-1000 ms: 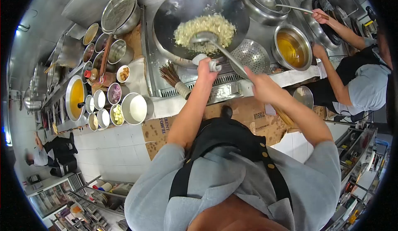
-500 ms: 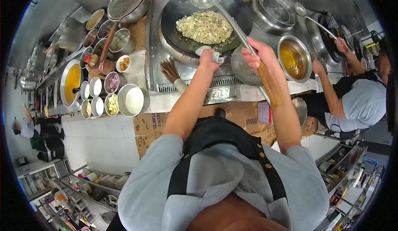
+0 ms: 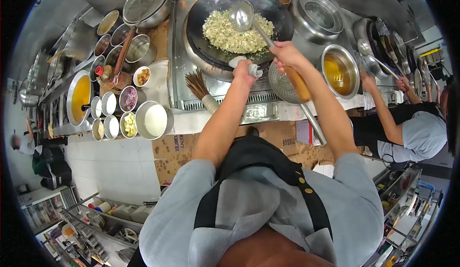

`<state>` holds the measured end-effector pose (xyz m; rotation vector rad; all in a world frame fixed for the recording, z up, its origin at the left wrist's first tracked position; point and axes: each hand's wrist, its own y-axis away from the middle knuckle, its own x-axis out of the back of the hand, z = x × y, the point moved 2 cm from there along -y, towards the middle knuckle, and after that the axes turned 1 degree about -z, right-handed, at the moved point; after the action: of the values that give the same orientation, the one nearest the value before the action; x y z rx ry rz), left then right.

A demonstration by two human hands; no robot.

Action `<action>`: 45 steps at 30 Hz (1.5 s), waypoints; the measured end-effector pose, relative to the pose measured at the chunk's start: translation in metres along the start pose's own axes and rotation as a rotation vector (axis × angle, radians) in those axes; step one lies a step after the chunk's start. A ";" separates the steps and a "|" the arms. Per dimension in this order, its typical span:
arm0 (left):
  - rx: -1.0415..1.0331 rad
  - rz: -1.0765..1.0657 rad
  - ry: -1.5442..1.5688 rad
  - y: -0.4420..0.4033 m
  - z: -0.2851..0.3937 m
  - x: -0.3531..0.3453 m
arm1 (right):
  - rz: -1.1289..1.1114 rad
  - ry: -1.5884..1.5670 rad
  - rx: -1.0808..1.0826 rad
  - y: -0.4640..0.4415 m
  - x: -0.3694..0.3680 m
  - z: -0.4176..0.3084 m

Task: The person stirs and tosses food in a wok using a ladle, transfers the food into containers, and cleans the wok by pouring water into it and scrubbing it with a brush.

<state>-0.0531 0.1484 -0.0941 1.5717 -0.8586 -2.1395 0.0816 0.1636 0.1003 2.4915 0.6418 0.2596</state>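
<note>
A black wok (image 3: 280,20) sits on the burner, holding a pale yellow, rice-like mix (image 3: 215,29) with green bits. At its near edge, my left hand (image 3: 245,71) is closed around a folded white cloth (image 3: 254,70); the wok edge or handle beneath is hidden. My right hand (image 3: 290,56) grips the shaft of a steel ladle (image 3: 241,16) above its wooden handle. The ladle's bowl is over the food, seemingly touching it. Under my right forearm lies a perforated skimmer (image 3: 281,85), its metal handle pointing toward me.
On the right stands a steel pot of yellow oil (image 3: 341,82). A bamboo brush (image 3: 196,82) leans left of the wok. Several ingredient bowls, including white liquid (image 3: 154,119) and chopped red onion (image 3: 128,98), fill the left counter. A co-worker (image 3: 417,128) works at another wok on the right.
My right hand has brought the ladle down and nearer the wok's middle, from above the far edge onto the food. The wok appears tipped toward me, with flames behind it.
</note>
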 end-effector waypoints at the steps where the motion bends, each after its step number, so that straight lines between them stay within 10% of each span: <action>1: -0.011 -0.012 0.030 -0.004 -0.002 0.005 | -0.011 0.057 0.033 0.020 0.003 -0.009; 6: -0.028 0.134 -0.033 0.043 0.003 -0.020 | 0.256 0.979 0.462 -0.015 -0.015 0.048; 11: -0.045 0.042 0.037 0.012 0.000 -0.004 | 0.206 1.378 0.415 0.049 -0.006 0.040; 27: -0.092 0.123 0.090 0.018 0.003 -0.013 | 0.117 1.093 0.627 0.043 0.009 0.017; 29: -0.094 0.081 0.055 0.061 0.002 -0.016 | -0.014 0.993 0.127 0.137 0.000 -0.020; 32: -0.070 0.078 -0.002 0.139 -0.002 -0.021 | -0.080 1.072 0.600 0.222 0.019 -0.004; 35: -0.022 0.108 -0.040 0.120 -0.002 -0.007 | -0.076 1.162 0.331 0.208 0.012 0.026; 39: -0.141 -0.001 -0.146 0.075 -0.023 0.026 | 0.212 1.236 0.502 0.087 0.004 0.072; 45: -0.130 0.077 -0.194 0.194 -0.062 0.070 | 0.092 1.036 0.490 0.187 0.012 0.094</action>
<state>-0.0308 -0.0564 -0.0318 1.2646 -0.8067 -2.2697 0.1941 -0.0110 0.1268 2.7123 1.0679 1.6577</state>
